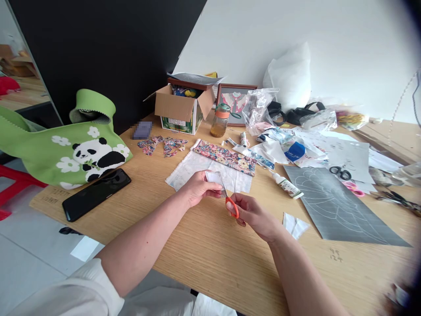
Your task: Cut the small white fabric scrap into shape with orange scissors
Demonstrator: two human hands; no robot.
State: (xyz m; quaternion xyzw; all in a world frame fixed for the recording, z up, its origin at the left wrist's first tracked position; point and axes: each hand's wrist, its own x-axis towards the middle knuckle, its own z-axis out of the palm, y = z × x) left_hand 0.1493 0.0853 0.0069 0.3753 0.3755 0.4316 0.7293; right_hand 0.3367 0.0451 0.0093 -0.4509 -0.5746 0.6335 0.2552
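My left hand pinches a small white piece, paper or fabric, above the table. Orange-handled scissors are in my right hand, with fingers through the loops. Their blades meet the edge of the white piece; I cannot tell how far apart they are. Just beyond both hands lies a floral fabric, folded so that its pale underside shows. Cut floral pieces rest to its left. A white scrap lies to the right of my right hand.
A phone and a green panda bag are at left. Behind stand an open cardboard box and a bottle. At right are a glue bottle, a grey patterned sheet and black-handled scissors.
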